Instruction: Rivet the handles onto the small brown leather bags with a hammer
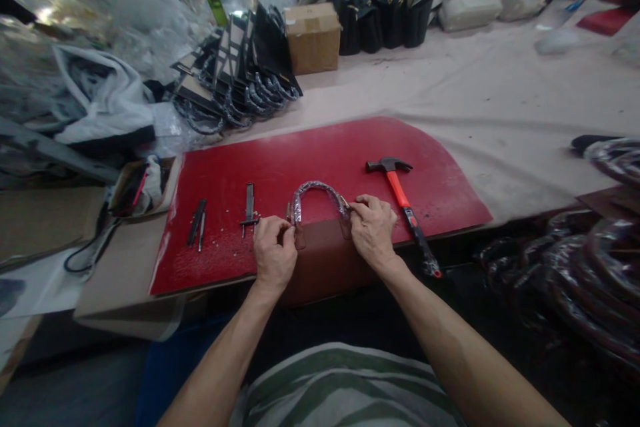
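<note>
A brown leather bag panel lies over the near edge of the red board, its lower part hanging down. From its top edge rises an arched bag handle wrapped in clear plastic. My left hand is closed in a pinch by the handle's left end tab. On the other side, my right hand pinches the handle's right end, where a small brass-coloured piece shows. The fingertips partly hide both ends. A claw hammer with a red and black grip lies right of my right hand.
Metal punch tools and thin dark rods lie on the board's left. A small box stands beyond them. Plastic-wrapped handles pile up at right. Behind are a carton, dark bags and black panels with handles.
</note>
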A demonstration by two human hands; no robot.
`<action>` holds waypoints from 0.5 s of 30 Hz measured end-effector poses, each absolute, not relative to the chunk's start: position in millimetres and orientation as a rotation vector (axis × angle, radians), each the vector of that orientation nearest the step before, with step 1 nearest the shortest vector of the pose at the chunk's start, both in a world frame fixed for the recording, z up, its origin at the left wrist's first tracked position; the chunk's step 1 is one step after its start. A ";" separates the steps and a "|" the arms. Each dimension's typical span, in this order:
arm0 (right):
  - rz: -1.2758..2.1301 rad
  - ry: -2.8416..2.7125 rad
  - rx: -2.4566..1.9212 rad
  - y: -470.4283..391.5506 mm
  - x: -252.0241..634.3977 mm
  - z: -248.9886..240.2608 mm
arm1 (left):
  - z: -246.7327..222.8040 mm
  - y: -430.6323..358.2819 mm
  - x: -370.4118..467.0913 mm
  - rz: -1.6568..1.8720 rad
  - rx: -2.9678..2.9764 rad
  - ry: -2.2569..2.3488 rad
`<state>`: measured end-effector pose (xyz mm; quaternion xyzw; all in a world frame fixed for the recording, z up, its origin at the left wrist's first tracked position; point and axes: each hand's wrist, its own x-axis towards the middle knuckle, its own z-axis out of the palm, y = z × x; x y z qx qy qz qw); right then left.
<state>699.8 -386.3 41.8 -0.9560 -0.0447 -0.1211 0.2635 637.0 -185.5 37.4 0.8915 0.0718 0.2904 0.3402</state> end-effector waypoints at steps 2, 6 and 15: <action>-0.341 -0.132 -2.603 -385.0 700.5 42.7 | 37.3 -185.9 634.1 0.740 2.341 0.146; -0.340 -0.478 -2.516 -390.0 700.7 43.5 | 32.6 -190.3 622.5 0.759 2.478 0.057; -0.294 -0.710 -2.455 -400.4 695.4 46.7 | 28.3 -190.7 610.2 0.810 2.649 -0.083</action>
